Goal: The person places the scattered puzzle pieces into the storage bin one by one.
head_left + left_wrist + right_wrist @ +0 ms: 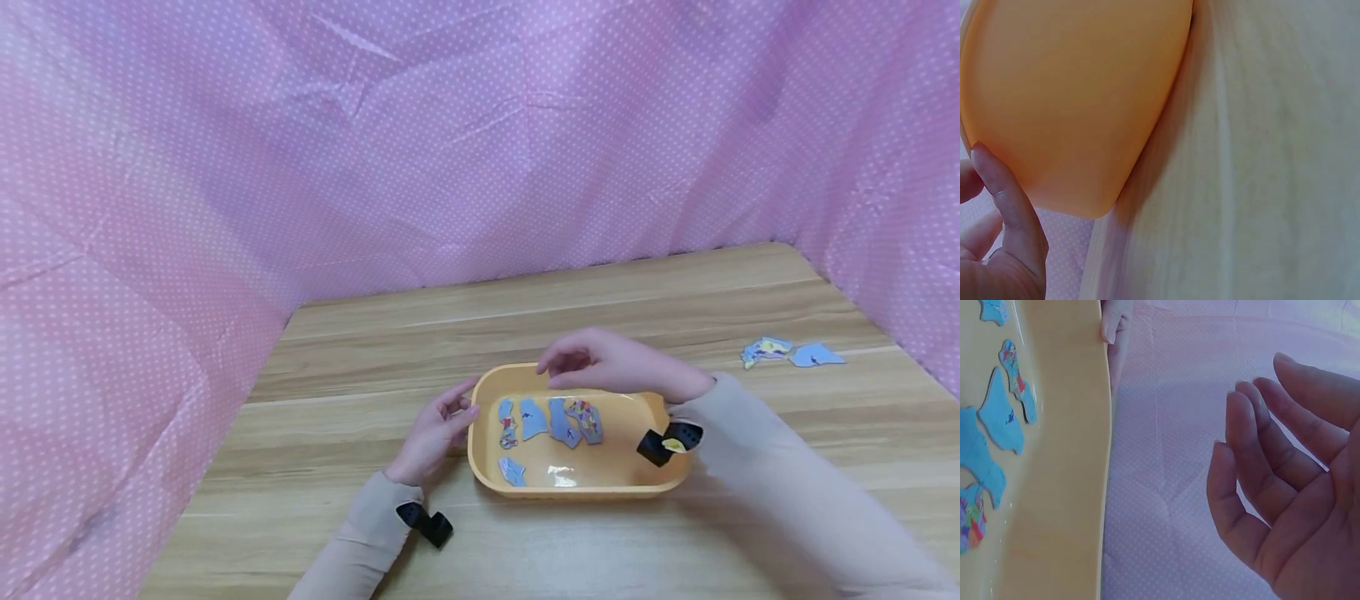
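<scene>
A yellow-orange plastic tray (607, 492) stands on the wooden table. Lying on its floor are several flat, irregular blue puzzle pieces (533, 418), some with colourful printing. My left hand (432, 437) holds the tray's left end, thumb and fingers at the rim; the left wrist view shows the thumb (1013, 200) against the outer wall. Above the tray's back rim hovers my right hand (607, 362), its fingers loosely bent. In the right wrist view nothing lies between those fingers (1241, 425), and they stand apart from the tray.
Two more puzzle pieces, one multicoloured (767, 350) and one mostly blue (816, 356), lie on the table at the right. Pink dotted cloth (480, 150) hangs behind and along the sides of the wood-grain table (360, 358). Each wrist carries a small black device.
</scene>
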A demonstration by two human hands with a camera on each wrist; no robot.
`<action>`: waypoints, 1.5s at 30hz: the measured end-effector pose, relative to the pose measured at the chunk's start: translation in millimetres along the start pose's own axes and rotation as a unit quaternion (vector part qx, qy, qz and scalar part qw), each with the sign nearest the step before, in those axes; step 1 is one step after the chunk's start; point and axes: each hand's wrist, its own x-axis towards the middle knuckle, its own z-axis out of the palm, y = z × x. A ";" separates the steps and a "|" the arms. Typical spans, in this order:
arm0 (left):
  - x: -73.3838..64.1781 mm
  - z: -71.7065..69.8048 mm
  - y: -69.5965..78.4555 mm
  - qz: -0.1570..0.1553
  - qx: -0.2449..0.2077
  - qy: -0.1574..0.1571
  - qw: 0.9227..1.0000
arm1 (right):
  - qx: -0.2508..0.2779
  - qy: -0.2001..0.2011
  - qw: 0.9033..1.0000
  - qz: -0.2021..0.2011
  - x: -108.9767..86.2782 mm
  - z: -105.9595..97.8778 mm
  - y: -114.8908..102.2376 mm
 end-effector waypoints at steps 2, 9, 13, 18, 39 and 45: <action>0.0 0.0 -0.1 0.001 0.000 0.000 1.000 | -0.003 0.006 1.000 0.005 -5.5 -1.9 2.1; -1.1 0.3 0.1 0.003 0.001 0.005 1.000 | -0.003 0.026 0.999 0.028 -28.1 -10.0 8.3; -2.8 1.2 0.7 0.002 0.001 0.009 1.000 | -0.010 0.043 0.998 0.037 -41.5 -13.7 12.7; -3.3 2.4 0.4 0.002 -0.004 0.010 1.000 | -0.027 0.054 0.996 0.060 -58.4 -17.2 24.0; -2.7 3.9 -0.2 0.009 -0.003 0.003 1.000 | -0.044 0.106 0.988 0.100 -122.4 -33.5 74.9; -2.0 3.2 -1.0 0.010 0.007 0.001 1.000 | -0.065 0.153 0.979 0.117 -136.0 -43.3 91.2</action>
